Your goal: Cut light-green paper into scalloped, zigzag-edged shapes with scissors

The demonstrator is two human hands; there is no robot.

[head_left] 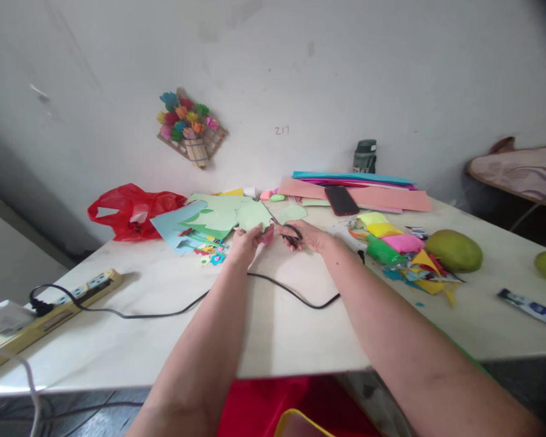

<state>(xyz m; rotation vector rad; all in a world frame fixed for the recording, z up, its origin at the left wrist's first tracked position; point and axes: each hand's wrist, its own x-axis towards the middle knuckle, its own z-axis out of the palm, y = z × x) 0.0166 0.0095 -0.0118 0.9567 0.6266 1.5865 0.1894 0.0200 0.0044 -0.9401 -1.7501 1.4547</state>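
Observation:
My left hand is closed at the near edge of a pale green paper piece, thumb and fingers pinched on it. A small pink patch shows by the left fingertips; what it is, I cannot make out. My right hand grips scissors with dark handles, their blades pointing up and left toward the paper. Another pale green cut piece lies just beyond the right hand. Left of the hands are green and light blue sheets, with small colourful paper flowers and scraps.
A black cable crosses in front, from a power strip. A red plastic bag lies left. Rightward are a phone, stacked coloured paper, clay packets, a green mango-like fruit and a tube.

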